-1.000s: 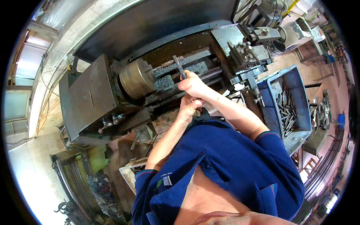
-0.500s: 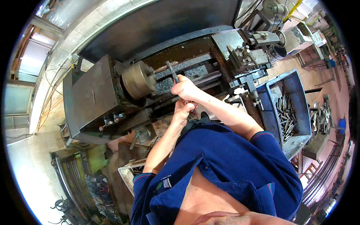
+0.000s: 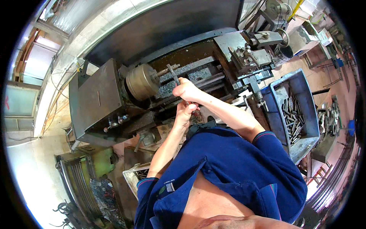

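My right hand (image 3: pixel 185 91) is wrapped round a long, narrow flat metal tool (image 3: pixel 174 74); its exact kind is not clear. The tool's far end points up toward a thin round bar (image 3: pixel 163 72) sticking out of the lathe chuck (image 3: pixel 142 81). Whether tool and bar touch I cannot tell. Just below, my left hand (image 3: pixel 183 114) is closed round the tool's near end, where a bit of red shows between the fingers. Both hands are in front of the lathe bed (image 3: pixel 198 80), which is strewn with metal chips.
Left of the chuck stands the lathe headstock (image 3: pixel 95 97) with levers on its front. To the right are the tool post (image 3: pixel 246 57) and carriage. A blue bin (image 3: pixel 314 118) holds many short metal rods (image 3: pixel 292 118). A dark splash guard (image 3: pixel 164 28) rises behind.
The view has shifted slightly, and the chuck's jaws look less blurred. Both hands keep their grip; the tool's far end sits slightly left and lower.
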Available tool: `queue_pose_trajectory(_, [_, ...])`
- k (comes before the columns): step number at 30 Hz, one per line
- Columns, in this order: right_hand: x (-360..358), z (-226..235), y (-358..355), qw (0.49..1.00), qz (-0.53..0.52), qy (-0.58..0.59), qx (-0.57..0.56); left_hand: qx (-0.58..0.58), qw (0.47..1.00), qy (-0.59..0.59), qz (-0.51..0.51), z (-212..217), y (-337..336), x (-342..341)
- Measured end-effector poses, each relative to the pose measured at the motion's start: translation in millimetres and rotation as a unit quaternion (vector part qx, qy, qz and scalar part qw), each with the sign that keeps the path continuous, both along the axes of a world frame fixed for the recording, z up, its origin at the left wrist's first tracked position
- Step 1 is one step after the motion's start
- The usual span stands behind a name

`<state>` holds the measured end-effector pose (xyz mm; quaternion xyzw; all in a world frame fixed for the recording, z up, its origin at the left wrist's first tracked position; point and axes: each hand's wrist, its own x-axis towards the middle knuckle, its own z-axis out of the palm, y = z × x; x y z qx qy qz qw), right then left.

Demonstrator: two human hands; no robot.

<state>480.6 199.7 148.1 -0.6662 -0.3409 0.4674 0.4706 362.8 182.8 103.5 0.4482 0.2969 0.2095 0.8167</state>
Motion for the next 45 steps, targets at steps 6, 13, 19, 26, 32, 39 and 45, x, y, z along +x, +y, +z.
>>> queue_pose_trajectory(6, [13.0,2.8,-16.5,0.995,-0.045,0.084,0.026,0.009,0.999,0.005,-0.033,6.2,-6.3,14.5])
queue_pose_trajectory(13, [-2.2,-11.8,3.2,1.000,0.001,-0.003,0.024,0.025,1.000,0.008,-0.014,1.8,3.7,-5.8])
queue_pose_trajectory(19, [17.7,-7.4,-24.4,0.984,-0.116,0.112,0.075,0.037,0.995,-0.003,-0.098,1.7,2.4,15.1])
queue_pose_trajectory(26, [18.7,-17.9,-99.8,0.955,-0.250,0.111,0.119,0.252,0.944,0.043,-0.211,-4.0,-31.7,33.9])
queue_pose_trajectory(32, [4.5,2.2,-172.8,0.938,-0.295,0.130,0.124,0.376,0.872,0.162,-0.269,13.0,-77.7,35.4])
queue_pose_trajectory(39, [25.7,-27.3,-226.2,0.896,-0.353,0.176,0.204,0.510,0.793,0.213,-0.255,36.9,-116.7,42.3])
queue_pose_trajectory(45, [81.2,-2.9,-336.7,0.886,-0.433,0.123,0.109,0.350,0.894,0.201,-0.196,-4.3,-123.1,6.6])
